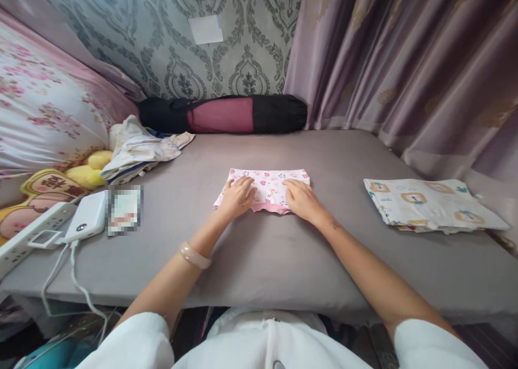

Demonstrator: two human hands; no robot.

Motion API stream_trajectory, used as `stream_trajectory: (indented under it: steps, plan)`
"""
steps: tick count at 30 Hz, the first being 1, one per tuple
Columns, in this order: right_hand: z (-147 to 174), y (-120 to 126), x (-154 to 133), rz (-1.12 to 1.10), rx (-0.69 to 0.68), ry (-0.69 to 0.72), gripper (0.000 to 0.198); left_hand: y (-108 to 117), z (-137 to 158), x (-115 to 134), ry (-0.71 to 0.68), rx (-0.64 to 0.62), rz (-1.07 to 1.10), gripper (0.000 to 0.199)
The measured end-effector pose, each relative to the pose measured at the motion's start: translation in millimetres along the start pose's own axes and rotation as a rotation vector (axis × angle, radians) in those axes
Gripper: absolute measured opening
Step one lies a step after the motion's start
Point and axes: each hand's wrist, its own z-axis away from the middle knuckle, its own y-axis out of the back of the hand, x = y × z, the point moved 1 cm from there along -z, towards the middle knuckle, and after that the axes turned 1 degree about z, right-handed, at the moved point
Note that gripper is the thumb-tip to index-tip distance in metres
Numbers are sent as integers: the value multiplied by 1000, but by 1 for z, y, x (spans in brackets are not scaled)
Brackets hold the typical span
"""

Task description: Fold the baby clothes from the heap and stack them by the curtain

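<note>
A small white garment [265,188], printed with pink hearts and little figures, lies spread on the grey sheet in front of me. Its near edge has pink trim; it looks like a pair of child's underpants. My left hand [238,197] rests on its left side, fingers laid over the cloth. On the right side, my right hand [302,200] presses down with its fingers pointing inward. Both hands are palm down, and neither visibly pinches the fabric. The corners beneath my hands are partly hidden.
The grey-sheeted surface [283,266] holds a folded printed cloth [429,203] at right and a clothes pile [141,145] at left. Nearer left are a white power bank [87,218] with cables, a power strip [36,234] and a yellow plush [48,188]. A black-and-maroon rolled bag [222,114] lies along the wall.
</note>
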Motion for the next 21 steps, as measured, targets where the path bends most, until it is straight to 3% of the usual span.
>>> stream_trajectory:
  steps: [5,11,18,21]
  plan:
    - [-28,-26,-26,67,-155,-47,58,-31,-30,32,69,-105,-84,50]
    - [-34,-38,-26,106,-195,-65,61,-52,-35,23,65,-129,-152,55]
    - [-36,-41,-25,112,-233,-83,60,-50,-35,22,86,-205,-153,55]
    - [-40,-36,-23,100,-240,-69,58,-47,-39,21,36,-182,-172,50]
